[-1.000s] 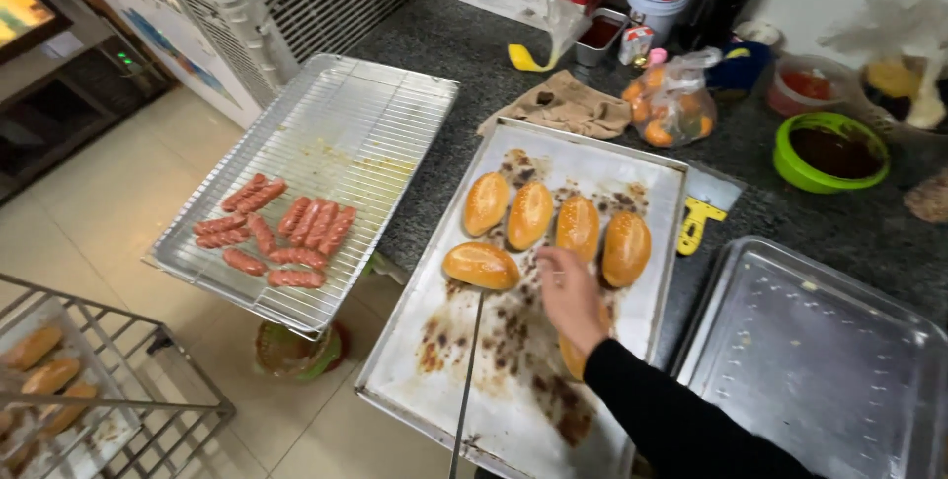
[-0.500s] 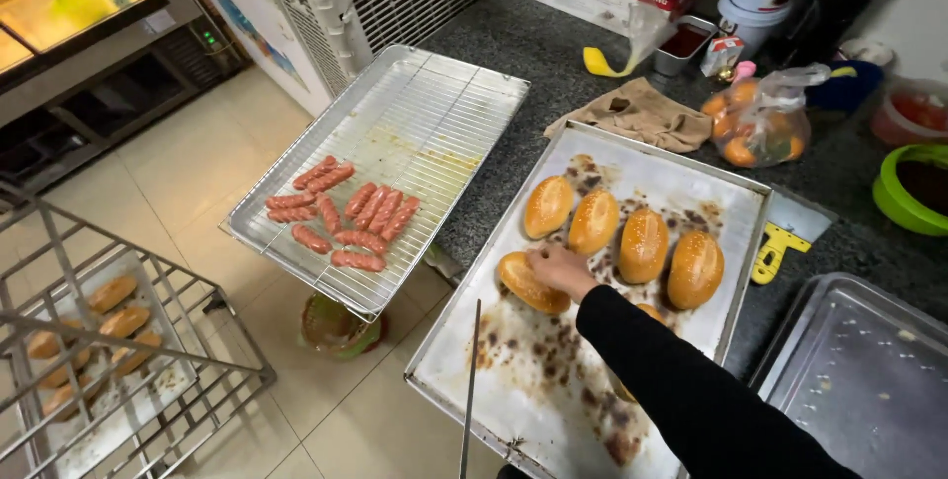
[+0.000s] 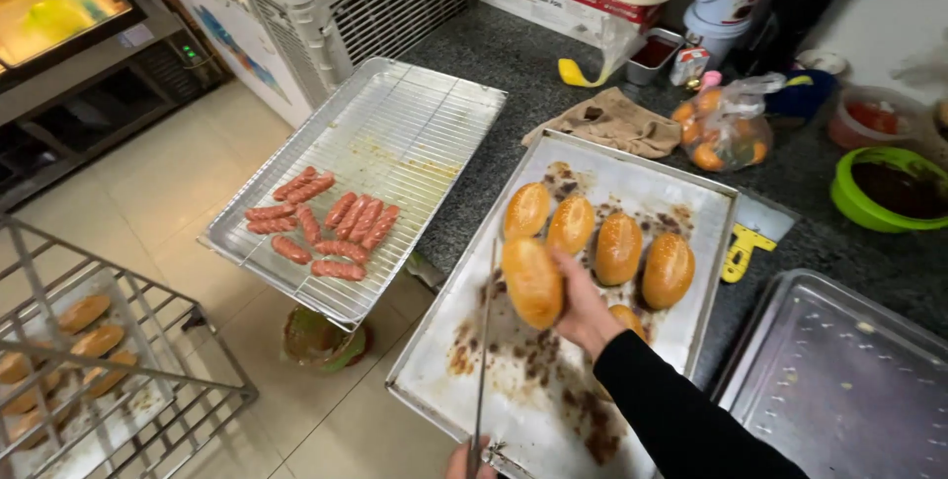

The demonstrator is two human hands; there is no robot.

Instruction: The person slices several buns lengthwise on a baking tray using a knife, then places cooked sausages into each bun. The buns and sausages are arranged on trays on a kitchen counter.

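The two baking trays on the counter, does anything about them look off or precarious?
Yes. The sausage tray juts well past the counter edge, its loaded end over the floor. The bun tray overhangs too, its paper lining blotched with dark burnt stains. The right hand holds one bun.

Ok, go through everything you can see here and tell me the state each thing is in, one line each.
Right hand: gripping a bun.
Held bun: lifted off the tray, golden-brown.
Left hand: barely in view, holding a thin metal rod.
Baking tray: stained with dark baked-on residue.
Sausages: lying on the wire rack tray.
Empty tray: bare, greasy.
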